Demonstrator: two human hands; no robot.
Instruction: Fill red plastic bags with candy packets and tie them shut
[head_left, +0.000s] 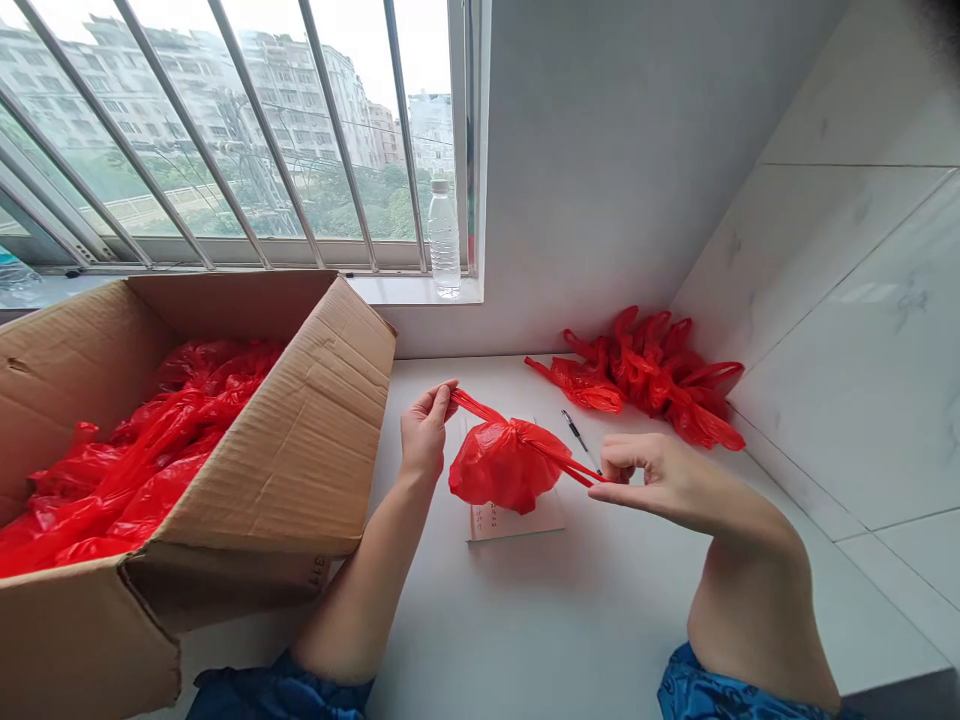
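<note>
Between my hands hangs a red plastic bag [504,468], bunched and knotted at its top, with something inside that I cannot make out. My left hand [427,430] pinches one of its handles, pulled out to the left. The other handle stretches right, where my right hand [645,475] grips it between thumb and curled fingers. Partly hidden under the bag lies a pale book or notepad [525,520] with printed characters. A black-and-clear pen [576,432] rests just left of my right hand.
At the left stands an open cardboard box [292,430] with red plastic bags [165,450] inside. A pile of red bags [652,370] lies against the back wall at the right. On the sill of the barred window stands a water bottle [444,240]. Tiled wall [847,350] borders the right side.
</note>
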